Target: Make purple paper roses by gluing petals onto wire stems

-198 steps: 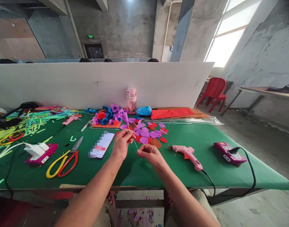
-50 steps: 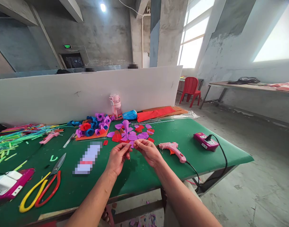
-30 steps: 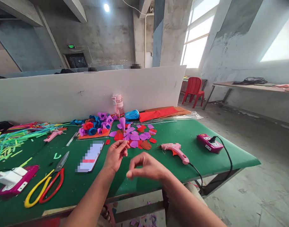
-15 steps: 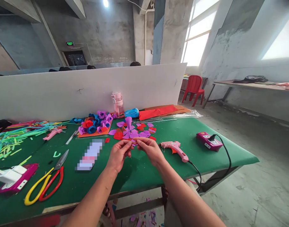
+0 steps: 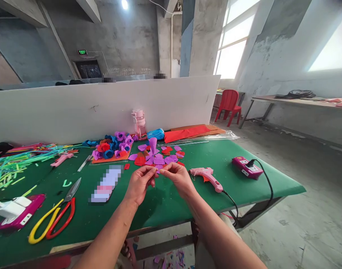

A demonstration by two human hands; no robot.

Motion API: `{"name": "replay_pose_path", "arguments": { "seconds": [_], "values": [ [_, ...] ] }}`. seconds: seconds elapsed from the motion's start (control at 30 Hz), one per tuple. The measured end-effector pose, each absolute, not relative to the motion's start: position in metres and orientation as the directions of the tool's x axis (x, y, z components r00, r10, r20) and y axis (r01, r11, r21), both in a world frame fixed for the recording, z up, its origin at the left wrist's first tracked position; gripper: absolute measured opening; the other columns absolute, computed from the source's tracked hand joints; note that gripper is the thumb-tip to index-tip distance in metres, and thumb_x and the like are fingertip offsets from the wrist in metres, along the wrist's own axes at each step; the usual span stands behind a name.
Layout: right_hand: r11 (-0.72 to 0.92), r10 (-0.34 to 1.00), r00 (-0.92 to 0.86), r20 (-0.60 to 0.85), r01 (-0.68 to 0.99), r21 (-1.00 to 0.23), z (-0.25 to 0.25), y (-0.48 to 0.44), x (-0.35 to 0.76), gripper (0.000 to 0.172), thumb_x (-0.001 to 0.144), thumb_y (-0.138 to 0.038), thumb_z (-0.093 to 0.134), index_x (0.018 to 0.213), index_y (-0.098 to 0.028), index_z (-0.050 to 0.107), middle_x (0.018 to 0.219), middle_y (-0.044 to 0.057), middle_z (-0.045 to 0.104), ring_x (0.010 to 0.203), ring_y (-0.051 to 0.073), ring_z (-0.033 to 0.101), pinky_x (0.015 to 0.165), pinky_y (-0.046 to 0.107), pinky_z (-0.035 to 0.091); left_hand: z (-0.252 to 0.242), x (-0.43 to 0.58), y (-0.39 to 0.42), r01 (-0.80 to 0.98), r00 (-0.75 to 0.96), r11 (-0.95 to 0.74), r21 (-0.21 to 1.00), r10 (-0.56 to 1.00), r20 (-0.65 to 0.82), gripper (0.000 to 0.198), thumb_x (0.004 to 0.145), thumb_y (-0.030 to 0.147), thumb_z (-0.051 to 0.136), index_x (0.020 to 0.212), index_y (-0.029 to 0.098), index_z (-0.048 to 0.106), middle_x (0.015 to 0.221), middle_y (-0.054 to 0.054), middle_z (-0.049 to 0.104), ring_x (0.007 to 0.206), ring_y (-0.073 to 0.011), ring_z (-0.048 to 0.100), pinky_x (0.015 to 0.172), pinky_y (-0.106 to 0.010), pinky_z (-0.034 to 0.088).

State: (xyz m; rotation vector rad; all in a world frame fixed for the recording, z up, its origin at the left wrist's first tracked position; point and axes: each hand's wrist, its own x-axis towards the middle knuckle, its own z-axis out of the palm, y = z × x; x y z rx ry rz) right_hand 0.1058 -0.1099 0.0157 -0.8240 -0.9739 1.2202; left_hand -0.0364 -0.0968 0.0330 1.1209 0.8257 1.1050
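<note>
My left hand (image 5: 139, 183) pinches a thin clear stem topped by a purple paper bud (image 5: 152, 144), held upright above the green table (image 5: 187, 203). My right hand (image 5: 178, 178) is closed in a pinch right beside it, fingertips meeting the left hand's at the stem; a small purple petal seems to sit between its fingers, though it is partly hidden. Loose purple and red paper petals (image 5: 159, 158) lie on the table just behind both hands.
A pink glue gun (image 5: 207, 176) lies to the right, with a pink power strip (image 5: 245, 167) beyond it. Left are a phone (image 5: 105, 184), scissors (image 5: 55, 216), another power strip (image 5: 15, 215), coloured straws (image 5: 11, 164). Finished paper roses (image 5: 112, 145), a pink bottle (image 5: 139, 121) and a white divider (image 5: 75, 108) stand behind.
A second ago my right hand was lower and apart from the stem; it has come back up to meet the left hand's fingertips. The bud stays upright.
</note>
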Motion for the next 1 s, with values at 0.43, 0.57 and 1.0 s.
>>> {"name": "replay_pose_path", "arguments": {
  "seconds": [0.43,0.57,1.0],
  "values": [
    [0.196,0.978,-0.012,0.209,-0.296,-0.935,0.02,-0.108,0.114,0.017,0.062,-0.028,0.073,0.074,-0.02,0.066,0.092,0.003,0.066,0.084,0.016,0.059,0.077,0.029,0.044,0.029,-0.035,-0.097,-0.235,0.28,0.054,0.971,0.96,0.015,0.021,0.068,0.033,0.071,0.073,0.013,0.065,0.061,0.0,0.061,0.044,-0.0052,0.046,0.044,-0.019,0.038],
    [0.197,0.977,-0.022,0.21,-0.259,-0.945,0.017,-0.109,0.109,0.03,0.069,-0.04,0.07,0.089,-0.019,0.07,0.089,0.006,0.069,0.082,0.017,0.062,0.079,0.032,0.046,0.024,-0.03,-0.101,-0.199,0.313,0.046,0.979,0.95,0.019,0.023,0.069,0.035,0.07,0.073,0.013,0.065,0.062,0.0,0.061,0.043,-0.0057,0.047,0.044,-0.019,0.037],
    [0.533,0.772,0.14,0.62,0.387,-0.752,0.017,-0.117,0.109,0.006,0.077,-0.025,0.065,0.076,-0.025,0.071,0.076,0.002,0.07,0.076,0.019,0.06,0.074,0.031,0.045,0.029,-0.042,-0.092,0.006,0.25,-0.383,0.924,0.895,0.37,0.021,0.076,0.034,0.064,0.088,0.018,0.068,0.083,-0.005,0.063,0.073,-0.0142,0.055,0.064,-0.024,0.045]
  ]
}}
